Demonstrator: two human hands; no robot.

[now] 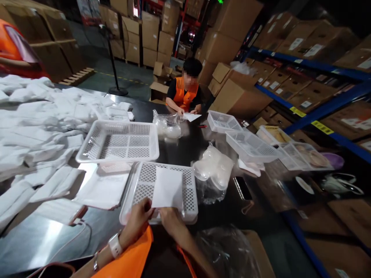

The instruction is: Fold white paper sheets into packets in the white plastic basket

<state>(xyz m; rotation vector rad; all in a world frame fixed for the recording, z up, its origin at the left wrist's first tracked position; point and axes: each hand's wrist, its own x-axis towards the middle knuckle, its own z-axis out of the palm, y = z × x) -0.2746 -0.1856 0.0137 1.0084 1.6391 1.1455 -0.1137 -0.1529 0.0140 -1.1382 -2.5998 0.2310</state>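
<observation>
The white sheet (168,188) lies over the perforated face of a white plastic basket (144,184) on the dark table (181,151), directly in front of the person. The left hand (144,209) is nearly closed, thumb and fingers pinching the sheet's lower left corner. The right hand (171,220) is bent at the lower edge; its fingers are hidden, so their grip cannot be told. A clear bag (216,170) of white pieces sits just right of the basket, with a phone (242,188) beyond it.

Markings: the blue rack (336,133) carries a yellow label (322,127) with dark bars, probably a barcode. White labels (314,50) are fixed to the shelved cartons (327,40). Their print is too small to read.
</observation>
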